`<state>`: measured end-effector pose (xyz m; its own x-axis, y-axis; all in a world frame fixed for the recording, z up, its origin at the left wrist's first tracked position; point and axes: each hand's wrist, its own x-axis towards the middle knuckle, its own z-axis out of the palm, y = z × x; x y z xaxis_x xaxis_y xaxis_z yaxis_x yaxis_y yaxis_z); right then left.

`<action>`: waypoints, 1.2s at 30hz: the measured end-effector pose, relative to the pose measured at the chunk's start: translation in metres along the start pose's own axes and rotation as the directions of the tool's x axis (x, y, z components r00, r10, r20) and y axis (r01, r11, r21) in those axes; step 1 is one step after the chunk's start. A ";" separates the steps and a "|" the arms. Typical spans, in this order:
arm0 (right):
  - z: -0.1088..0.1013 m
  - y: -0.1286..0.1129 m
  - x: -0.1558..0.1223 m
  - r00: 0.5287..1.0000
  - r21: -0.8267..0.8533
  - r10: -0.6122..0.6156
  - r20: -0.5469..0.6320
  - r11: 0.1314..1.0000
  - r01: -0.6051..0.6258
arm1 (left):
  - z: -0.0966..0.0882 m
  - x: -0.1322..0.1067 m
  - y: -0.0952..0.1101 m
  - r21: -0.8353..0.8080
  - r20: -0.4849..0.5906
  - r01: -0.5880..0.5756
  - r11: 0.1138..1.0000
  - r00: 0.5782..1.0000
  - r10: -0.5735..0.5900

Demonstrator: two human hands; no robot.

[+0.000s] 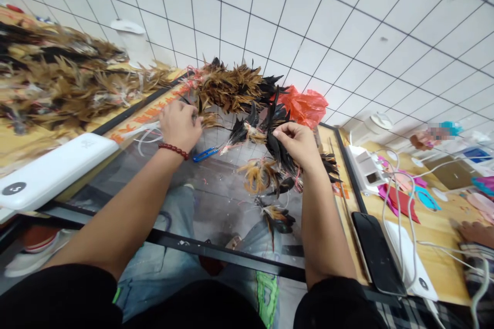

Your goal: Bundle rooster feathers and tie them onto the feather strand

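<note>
My left hand (179, 124) is closed, its fingers pinching at the edge of a brown and black feather bundle (231, 87) on the glass table (216, 200). A red bead bracelet sits on that wrist. My right hand (297, 143) is closed on a strand of black feathers (278, 149) that hangs down over the glass. Small blue snips (205, 153) lie between the two hands. Loose tufts of orange and black feathers (266, 175) lie below my right hand.
A long heap of brown feathers (65, 82) covers the wooden table at left, with a white power bank (50, 167) in front. A red plastic bag (306, 106) lies behind. At right are a black phone (376, 252), white cables, a power strip (365, 167) and another person's hand (476, 231).
</note>
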<state>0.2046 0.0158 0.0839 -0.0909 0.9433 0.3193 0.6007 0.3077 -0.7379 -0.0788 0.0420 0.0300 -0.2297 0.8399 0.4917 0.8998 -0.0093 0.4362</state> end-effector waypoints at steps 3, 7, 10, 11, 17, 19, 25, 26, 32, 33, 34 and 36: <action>0.001 -0.002 -0.001 0.999 -0.102 -0.036 -0.010 0.994 0.035 | 0.003 -0.014 0.022 -0.024 0.163 -0.112 0.993 0.980 0.115; 0.002 -0.004 -0.002 0.997 -0.222 -0.074 0.024 0.972 0.077 | 0.006 -0.023 0.051 0.001 0.320 -0.251 0.968 0.917 0.237; -0.007 -0.004 -0.003 0.998 -0.274 -0.069 0.004 0.959 0.068 | 0.006 -0.018 0.059 0.148 0.441 -0.240 0.960 0.885 0.153; -0.012 -0.004 -0.003 0.998 -0.282 -0.059 -0.023 0.958 0.050 | 0.007 -0.016 0.059 0.187 0.470 -0.222 0.957 0.875 0.111; -0.051 -0.003 -0.008 0.968 -0.263 0.009 -0.250 0.962 -0.077 | 0.027 -0.018 0.071 0.023 0.394 -0.390 0.921 0.850 0.350; -0.061 -0.004 -0.010 0.957 -0.265 0.016 -0.290 0.960 -0.096 | 0.034 -0.023 0.086 -0.062 0.382 -0.424 0.903 0.826 0.414; -0.075 -0.016 -0.022 0.948 -0.350 -0.029 -0.317 0.933 -0.089 | 0.044 -0.047 0.146 -0.070 0.515 -0.299 0.952 0.806 0.291; -0.076 -0.019 -0.023 0.945 -0.350 -0.047 -0.325 0.934 -0.074 | 0.047 -0.052 0.153 -0.044 0.513 -0.313 0.949 0.808 0.290; -0.075 -0.033 -0.030 0.952 -0.296 -0.112 -0.284 0.955 0.024 | 0.063 -0.050 0.151 -0.181 0.475 -0.223 0.958 0.833 0.284; -0.074 -0.034 -0.030 0.959 -0.292 -0.106 -0.262 0.956 0.026 | 0.063 -0.044 0.145 -0.238 0.428 -0.166 0.957 0.867 0.256; -0.073 -0.033 -0.029 0.968 -0.294 -0.092 -0.232 0.956 0.020 | 0.063 -0.038 0.139 -0.306 0.364 -0.120 0.944 0.902 0.233; -0.068 -0.030 -0.025 0.988 -0.321 -0.042 -0.147 0.947 -0.007 | 0.059 -0.025 0.131 -0.517 0.306 0.070 0.853 0.946 0.107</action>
<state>0.2426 -0.0255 0.1389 0.0014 0.9008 0.4343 0.8243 0.2449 -0.5105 0.0667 0.0518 0.0300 -0.0073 0.9595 0.2815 0.5598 -0.2294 0.7963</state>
